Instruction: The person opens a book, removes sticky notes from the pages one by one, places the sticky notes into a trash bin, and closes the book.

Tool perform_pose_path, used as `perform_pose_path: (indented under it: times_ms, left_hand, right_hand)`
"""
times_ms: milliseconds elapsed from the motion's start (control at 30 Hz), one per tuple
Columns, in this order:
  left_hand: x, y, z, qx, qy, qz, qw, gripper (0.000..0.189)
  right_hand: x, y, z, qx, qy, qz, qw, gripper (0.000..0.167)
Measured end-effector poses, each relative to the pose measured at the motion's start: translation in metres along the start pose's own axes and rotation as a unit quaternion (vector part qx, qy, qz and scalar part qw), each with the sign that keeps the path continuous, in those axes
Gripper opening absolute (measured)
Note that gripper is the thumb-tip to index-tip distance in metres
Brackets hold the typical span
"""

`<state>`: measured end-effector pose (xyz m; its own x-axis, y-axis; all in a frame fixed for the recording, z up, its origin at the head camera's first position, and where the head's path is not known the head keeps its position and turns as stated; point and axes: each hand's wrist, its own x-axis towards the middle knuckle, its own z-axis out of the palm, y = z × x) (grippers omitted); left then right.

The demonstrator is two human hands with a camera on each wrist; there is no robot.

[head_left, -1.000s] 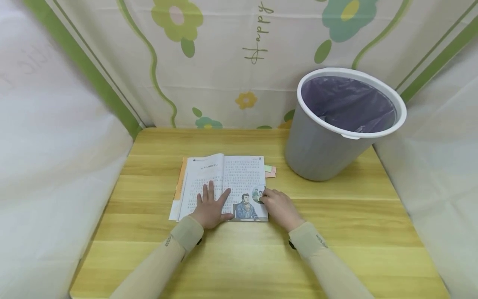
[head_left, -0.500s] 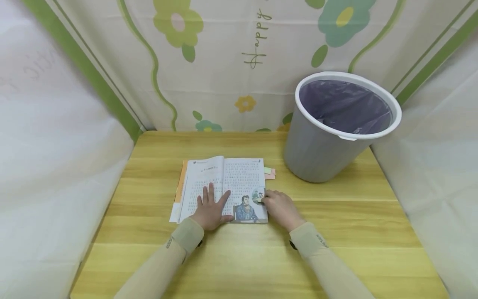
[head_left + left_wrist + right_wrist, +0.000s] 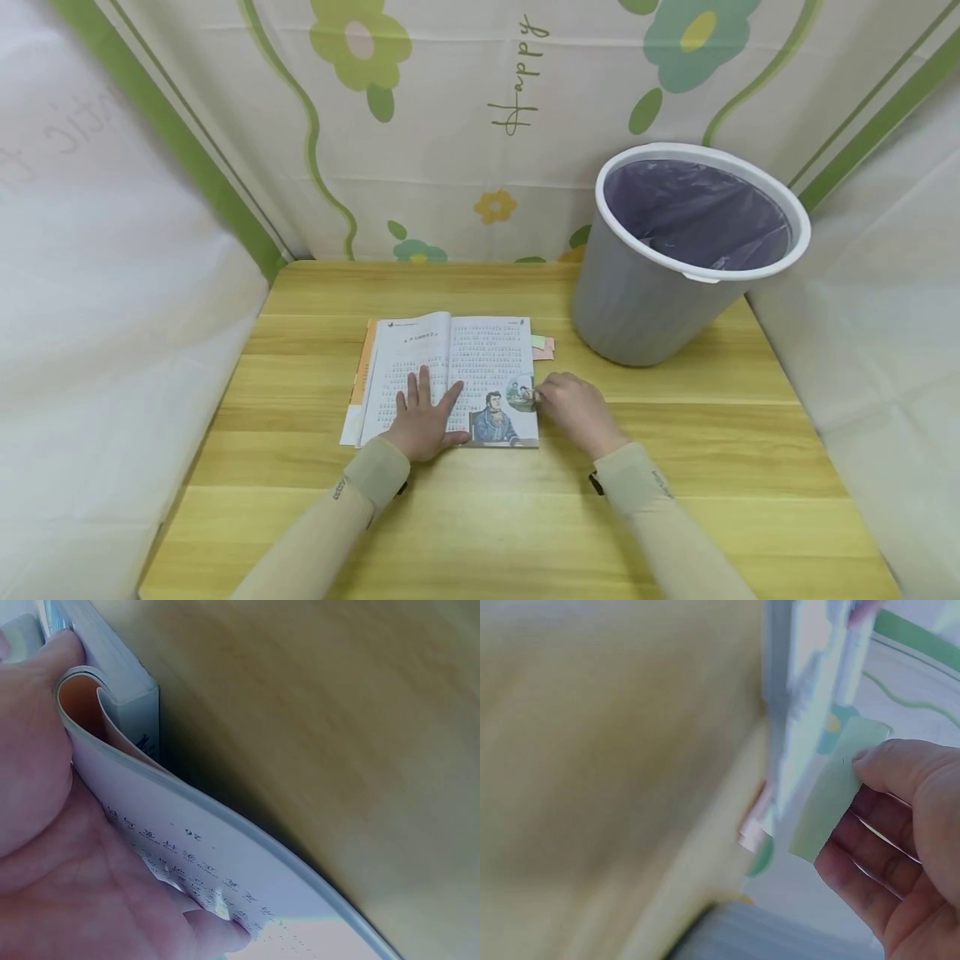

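Observation:
An open book [image 3: 491,358] with printed text and a picture of a seated figure lies on the wooden table. My left hand [image 3: 422,425] rests on it with fingers spread, across the left page and the fold. In the left wrist view, the left hand [image 3: 97,885] presses the curving page down. Just off the book's right edge is my right hand [image 3: 579,408]. The right wrist view shows the right hand [image 3: 900,825] pinching a pale green sticky note [image 3: 829,795] between thumb and fingers, beside the book's edge [image 3: 780,697].
Green and pink page tabs [image 3: 546,348] stick out of the book's right side. A grey bin [image 3: 637,308] with a purple liner [image 3: 697,212] stands at the table's back right. Patterned cloth [image 3: 442,142] hangs behind the table [image 3: 480,517].
My right hand has moved a little to the right, its fingertips now off the page edge beside the round picture. My left hand stays in place on the book.

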<state>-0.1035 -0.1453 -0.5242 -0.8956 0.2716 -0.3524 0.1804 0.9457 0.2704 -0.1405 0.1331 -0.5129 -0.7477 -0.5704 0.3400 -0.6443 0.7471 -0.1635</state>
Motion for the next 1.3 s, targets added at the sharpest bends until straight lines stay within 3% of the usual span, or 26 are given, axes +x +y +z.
perform_pose_path:
  times_ms: [233,400,767,967,1100,1300]
  left_hand:
    - [-0.001,0.000,-0.001,-0.001,0.004,0.000,1.0000,0.089]
    - [0.000,0.000,0.001,0.003,0.011,0.002,0.9999,0.089]
    - [-0.001,-0.001,0.002,-0.006,0.017,0.006,0.9998,0.088]
    - [-0.001,-0.001,0.002,-0.012,0.018,0.006,0.9998,0.088]
    - [-0.001,-0.001,0.002,-0.015,0.014,0.005,0.9998,0.088]
    - [-0.001,-0.001,0.001,-0.014,0.015,0.002,0.9998,0.089]
  right_hand:
    - [0.003,0.004,-0.038,0.039,0.058,-0.003,0.9975,0.015]
    - [0.003,0.005,-0.074,0.027,0.112,-0.007,0.9933,0.017]
    - [0.005,0.007,-0.156,0.001,0.252,-0.050,0.9666,0.024]
    - [0.009,0.011,-0.189,-0.029,0.286,-0.055,0.9563,0.016]
    - [0.015,0.017,-0.210,-0.035,0.318,-0.035,0.9467,0.016]
    - [0.027,0.028,-0.239,-0.049,0.332,-0.010,0.9421,0.017]
